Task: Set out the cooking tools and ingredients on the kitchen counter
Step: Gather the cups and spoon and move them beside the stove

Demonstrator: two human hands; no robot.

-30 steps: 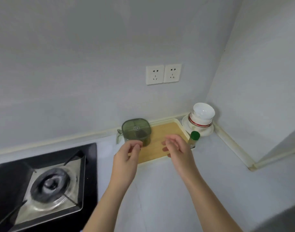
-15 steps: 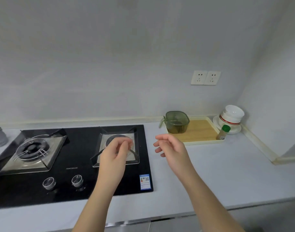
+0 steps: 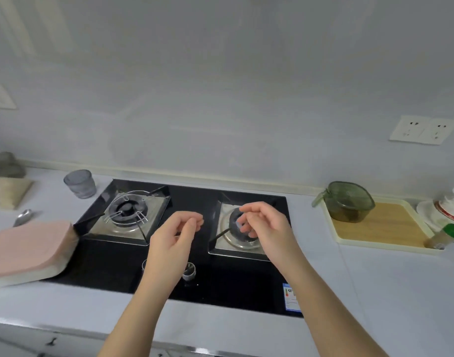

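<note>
Two empty hands, left hand and right hand, are held loosely curled above the gas hob; the pink board is judged nearer the left, at nine o'clock.

Visible body: left hand, right hand, both bare. The forearms are bare too, uncovered down to the bottom edge.

Green container (translucent) on wooden board.
</note>
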